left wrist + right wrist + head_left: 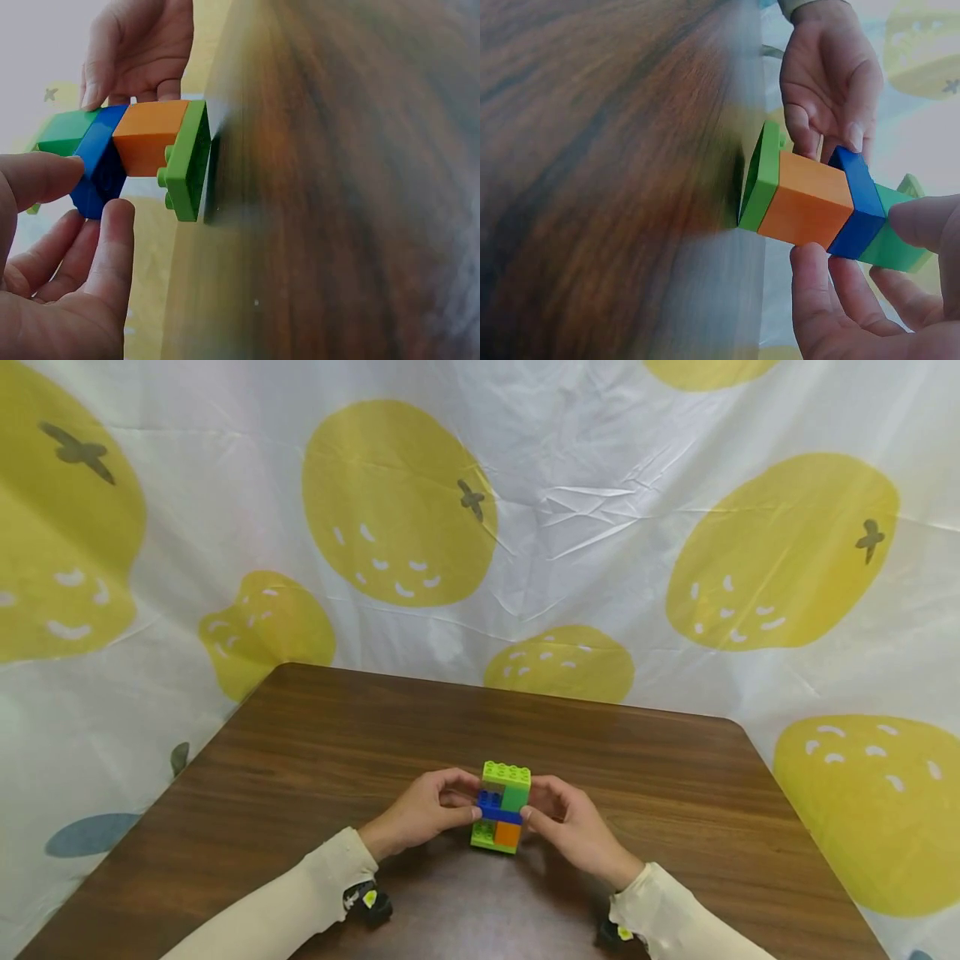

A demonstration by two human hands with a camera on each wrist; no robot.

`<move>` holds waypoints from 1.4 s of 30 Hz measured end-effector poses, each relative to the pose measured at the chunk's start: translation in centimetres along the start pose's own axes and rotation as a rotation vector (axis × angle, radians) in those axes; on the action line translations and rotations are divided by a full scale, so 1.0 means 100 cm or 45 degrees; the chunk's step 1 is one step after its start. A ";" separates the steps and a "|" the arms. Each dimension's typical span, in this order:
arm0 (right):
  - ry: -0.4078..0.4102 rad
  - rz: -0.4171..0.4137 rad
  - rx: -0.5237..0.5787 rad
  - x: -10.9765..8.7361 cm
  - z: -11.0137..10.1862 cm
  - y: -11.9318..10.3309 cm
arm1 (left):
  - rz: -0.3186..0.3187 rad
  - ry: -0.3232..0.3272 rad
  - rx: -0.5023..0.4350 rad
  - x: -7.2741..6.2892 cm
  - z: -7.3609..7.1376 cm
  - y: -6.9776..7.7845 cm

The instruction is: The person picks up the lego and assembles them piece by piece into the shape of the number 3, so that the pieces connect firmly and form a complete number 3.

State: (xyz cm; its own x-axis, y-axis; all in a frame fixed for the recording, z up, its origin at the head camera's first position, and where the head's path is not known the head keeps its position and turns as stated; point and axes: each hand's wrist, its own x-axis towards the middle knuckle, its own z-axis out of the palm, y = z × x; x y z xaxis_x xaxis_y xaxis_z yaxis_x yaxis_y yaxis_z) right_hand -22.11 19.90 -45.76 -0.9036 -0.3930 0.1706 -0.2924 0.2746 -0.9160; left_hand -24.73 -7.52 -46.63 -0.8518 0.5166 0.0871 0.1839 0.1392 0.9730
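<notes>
A small tower of toy building blocks (500, 816) stands upright between my hands, close to the tabletop; whether it touches the table I cannot tell. From the bottom it has a lime green plate (187, 169), an orange block (806, 199), a blue plate (861, 206), a green block (515, 797) and a lime studded plate (507, 772) on top. My left hand (423, 814) pinches the blue plate's left end between thumb and fingers. On the other side my right hand (581, 828) grips the tower, thumb near the blue plate and green block, fingers behind.
Brown wood-grain table (360, 718) spreads around the hands, with rounded far corners. Behind it hangs a white curtain (585, 543) printed with large yellow fruit. Dark wrist cameras sit under both cream sleeves (300, 893).
</notes>
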 end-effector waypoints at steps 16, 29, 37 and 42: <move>0.060 0.111 0.051 0.000 -0.002 0.002 | -0.015 0.030 -0.018 0.001 0.007 0.004; 0.075 0.189 0.093 0.000 -0.006 0.004 | -0.089 0.011 -0.042 0.001 0.008 0.001; 0.001 0.225 0.116 0.001 -0.010 0.003 | -0.112 -0.020 -0.047 0.004 0.006 -0.002; -0.026 0.227 0.131 0.001 -0.013 0.003 | -0.127 -0.031 -0.029 0.007 0.007 -0.001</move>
State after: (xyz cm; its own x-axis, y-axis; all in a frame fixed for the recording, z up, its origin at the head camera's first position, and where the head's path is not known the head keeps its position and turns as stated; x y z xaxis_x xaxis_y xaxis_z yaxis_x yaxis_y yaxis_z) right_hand -22.69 21.04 -45.55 -0.9313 -0.3641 -0.0043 -0.0936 0.2507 -0.9635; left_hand -24.99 -6.61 -46.77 -0.8531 0.5215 -0.0152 0.0874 0.1716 0.9813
